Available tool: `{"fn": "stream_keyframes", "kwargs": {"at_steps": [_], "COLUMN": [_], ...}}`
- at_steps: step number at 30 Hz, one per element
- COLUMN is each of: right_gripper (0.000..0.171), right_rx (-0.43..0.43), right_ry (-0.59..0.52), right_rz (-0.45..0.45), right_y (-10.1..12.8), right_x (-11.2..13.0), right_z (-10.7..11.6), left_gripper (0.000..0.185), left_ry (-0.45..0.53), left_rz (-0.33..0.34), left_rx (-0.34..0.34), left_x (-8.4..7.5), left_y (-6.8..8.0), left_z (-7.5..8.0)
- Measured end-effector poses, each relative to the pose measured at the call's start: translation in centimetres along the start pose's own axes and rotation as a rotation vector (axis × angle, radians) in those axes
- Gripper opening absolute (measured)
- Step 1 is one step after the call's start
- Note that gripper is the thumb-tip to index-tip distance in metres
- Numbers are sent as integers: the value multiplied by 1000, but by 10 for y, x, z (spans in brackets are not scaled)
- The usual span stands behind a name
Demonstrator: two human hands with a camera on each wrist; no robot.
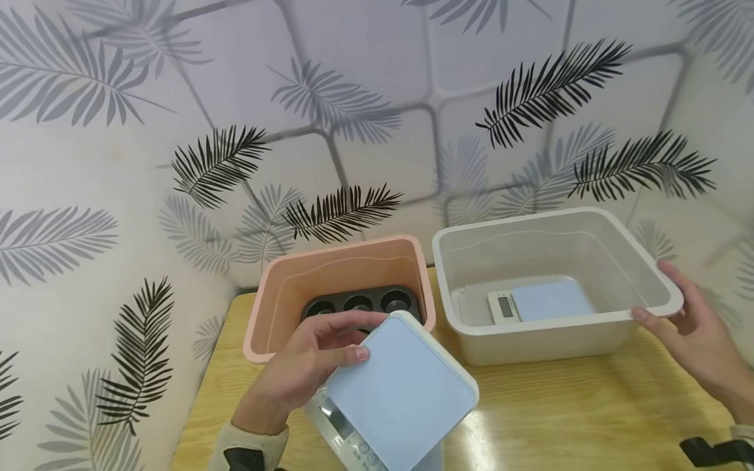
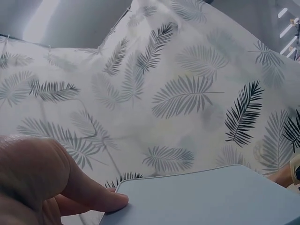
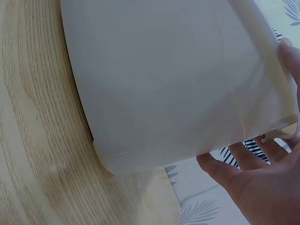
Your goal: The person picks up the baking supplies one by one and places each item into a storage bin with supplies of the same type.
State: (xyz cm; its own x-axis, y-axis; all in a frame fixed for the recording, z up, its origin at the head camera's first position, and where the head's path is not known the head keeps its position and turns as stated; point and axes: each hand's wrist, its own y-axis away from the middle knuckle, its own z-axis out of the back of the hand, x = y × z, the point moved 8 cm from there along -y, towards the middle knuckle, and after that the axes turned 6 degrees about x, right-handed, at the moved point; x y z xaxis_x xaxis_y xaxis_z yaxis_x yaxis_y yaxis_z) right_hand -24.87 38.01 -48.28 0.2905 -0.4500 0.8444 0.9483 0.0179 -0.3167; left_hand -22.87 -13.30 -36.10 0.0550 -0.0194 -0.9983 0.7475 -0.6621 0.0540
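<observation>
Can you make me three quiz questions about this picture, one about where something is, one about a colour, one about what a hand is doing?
1. Where is the muffin tray?
A. in the pink bin
B. in the white bin
C. on the table

2. What colour is the top of the scale being held?
A. red
B. light blue
C. black

3. What is the right hand doing?
A. resting flat on the table
B. holding the white bin's rim
C. holding a scale

Answers: 1 A, its dark cups show inside the pink walls. 2 B, the flat top is pale blue. 3 B, thumb and fingers clasp the corner rim.
</observation>
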Motion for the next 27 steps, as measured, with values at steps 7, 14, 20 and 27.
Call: {"fn": "stream_keyframes", "kwargs": {"at_steps": [7, 14, 20, 27], "right_gripper": [88, 83, 83, 82], "right_rx": [-43, -21, 5, 25], "right_ry": [-71, -406, -464, -537], "right_rz": [14, 120, 151, 188], "right_y": [3, 0, -2, 3], "right_x": [1, 2, 1, 0], "right_z": [3, -5, -2, -4], "left_gripper": [54, 53, 55, 56], "left_ry": [-45, -51, -47, -30], "left_rz": [-30, -13, -36, -19], "left_rx": [41, 109, 186, 220], "left_x": [-40, -62, -76, -76], "left_y": [-37, -81, -123, -152], "left_z": [-11, -24, -35, -38]}}
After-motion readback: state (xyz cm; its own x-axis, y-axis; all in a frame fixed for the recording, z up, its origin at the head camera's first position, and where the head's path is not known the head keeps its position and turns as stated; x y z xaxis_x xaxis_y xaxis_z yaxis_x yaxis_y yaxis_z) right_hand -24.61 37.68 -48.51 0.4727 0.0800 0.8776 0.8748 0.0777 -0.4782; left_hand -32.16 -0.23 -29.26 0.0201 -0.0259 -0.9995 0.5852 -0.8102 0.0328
